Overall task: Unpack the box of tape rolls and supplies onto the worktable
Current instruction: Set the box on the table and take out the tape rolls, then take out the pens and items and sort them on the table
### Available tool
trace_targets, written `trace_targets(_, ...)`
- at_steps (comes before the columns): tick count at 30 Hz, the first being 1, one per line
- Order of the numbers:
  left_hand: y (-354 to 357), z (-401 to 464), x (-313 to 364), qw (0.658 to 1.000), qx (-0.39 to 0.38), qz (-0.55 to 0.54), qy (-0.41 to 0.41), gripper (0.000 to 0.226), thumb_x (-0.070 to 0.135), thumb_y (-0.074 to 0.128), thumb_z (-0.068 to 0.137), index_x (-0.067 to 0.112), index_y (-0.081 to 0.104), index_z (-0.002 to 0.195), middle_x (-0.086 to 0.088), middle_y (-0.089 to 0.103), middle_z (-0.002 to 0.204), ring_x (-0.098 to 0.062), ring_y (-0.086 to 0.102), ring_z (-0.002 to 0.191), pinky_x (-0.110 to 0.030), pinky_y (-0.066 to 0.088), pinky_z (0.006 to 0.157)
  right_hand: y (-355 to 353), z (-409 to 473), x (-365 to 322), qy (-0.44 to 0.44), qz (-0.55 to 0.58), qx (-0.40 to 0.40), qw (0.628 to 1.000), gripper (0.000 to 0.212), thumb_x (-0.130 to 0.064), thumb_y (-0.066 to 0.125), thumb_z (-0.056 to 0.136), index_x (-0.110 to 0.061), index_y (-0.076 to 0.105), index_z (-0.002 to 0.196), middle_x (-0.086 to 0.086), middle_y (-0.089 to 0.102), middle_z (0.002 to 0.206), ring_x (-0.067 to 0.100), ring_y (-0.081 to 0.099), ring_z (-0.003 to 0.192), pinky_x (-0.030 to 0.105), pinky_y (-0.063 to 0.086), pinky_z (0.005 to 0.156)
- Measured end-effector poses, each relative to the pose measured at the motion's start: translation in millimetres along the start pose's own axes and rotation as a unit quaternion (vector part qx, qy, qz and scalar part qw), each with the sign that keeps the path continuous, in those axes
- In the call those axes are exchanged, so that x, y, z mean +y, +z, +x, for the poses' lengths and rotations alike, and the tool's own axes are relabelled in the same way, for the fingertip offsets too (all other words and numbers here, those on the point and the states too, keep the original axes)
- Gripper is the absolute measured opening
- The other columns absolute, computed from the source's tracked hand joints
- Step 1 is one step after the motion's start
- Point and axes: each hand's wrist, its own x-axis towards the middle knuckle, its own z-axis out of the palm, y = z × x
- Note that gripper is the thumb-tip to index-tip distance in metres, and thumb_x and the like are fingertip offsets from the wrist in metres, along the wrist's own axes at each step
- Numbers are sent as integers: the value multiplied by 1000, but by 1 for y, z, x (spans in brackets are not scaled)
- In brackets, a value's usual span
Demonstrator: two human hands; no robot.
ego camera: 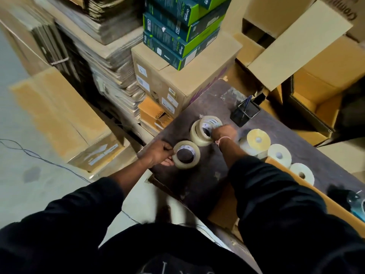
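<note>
Three clear tape rolls [186, 154] sit mid-frame, two of them stacked. Three pale label rolls [256, 140] line the right. Four green-and-teal boxes [177, 44] stack at top centre. One mesh pen holder [245, 113].

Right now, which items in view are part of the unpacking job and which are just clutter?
Job:
- clear tape roll, gripped by left hand
- stack of clear tape rolls, held by right hand
- pale yellow label rolls
- brown worktable

Lying about:
- black mesh pen holder
- green-and-teal product boxes
- bundled flat cardboard
</note>
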Motion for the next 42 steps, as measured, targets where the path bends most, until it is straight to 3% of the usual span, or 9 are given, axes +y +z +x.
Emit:
trace_targets(3,4,2,1,1000,14,-24,0,26,14,65,99,-7,63,116,-37,70,101,-23,73,60,-32,65,61,-1,27,1,4,-103,66,992,33,-24,77,81,-2,73,106,15,73,108,28,72,99,39,59,87)
trace_targets(6,8,6,6,999,33,-40,2,25,14,64,100,-7,64,112,-36,71,98,-25,72,62,-32,64,62,-13,25,-4,-29,-81,126,988,45,-41,81,73,-7,71,101,12,74,98,29,73,94,40,61,78)
trace_targets(10,14,12,12,997,31,-74,-3,28,12,61,101,-11,61,118,-34,69,95,-31,72,67,-33,65,63,-17,23,-14,-68,-104,56,991,49,-53,70,76,-10,68,99,10,75,87,31,75,79,43,62,70)
trace_targets(12,16,14,15,996,27,-87,-6,28,9,59,102,-12,59,120,-34,67,94,-31,71,64,-34,64,62,-15,4,-24,-86,-125,12,988,37,-44,67,86,-8,66,95,15,75,81,34,75,72,44,63,66)
trace_targets(18,19,18,19,997,30,-77,3,26,10,58,103,-8,56,122,-34,67,99,-17,71,50,-26,60,50,0,-15,-24,-120,-220,26,968,35,-30,54,95,-1,69,110,18,72,106,34,68,105,32,51,80)
trace_targets(23,16,13,25,990,95,69,72,24,21,66,97,4,67,114,-21,76,99,-29,75,77,-39,63,72,-2,-14,-17,-66,-110,-60,990,31,-27,57,97,1,71,94,8,73,63,23,75,62,37,63,70)
trace_targets(28,23,1,60,938,211,156,224,23,21,70,89,10,72,109,-7,76,106,-26,70,99,-32,50,82,-38,-46,-21,-69,-62,-50,994,22,-4,53,93,5,72,89,19,76,77,28,74,64,43,63,65)
trace_targets(37,104,-39,126,939,25,22,343,12,7,67,94,9,71,106,-9,71,84,-6,68,55,-23,53,50,-147,-139,35,-120,234,-38,964,12,-3,59,97,2,67,89,18,65,72,19,60,53,23,50,44)
trace_targets(42,175,-67,153,918,-77,25,387,20,1,59,98,3,68,116,-11,72,86,-17,70,61,-32,62,57,-209,-171,124,-101,84,-122,984,28,-26,65,96,-1,76,90,19,72,80,13,56,49,20,39,39)
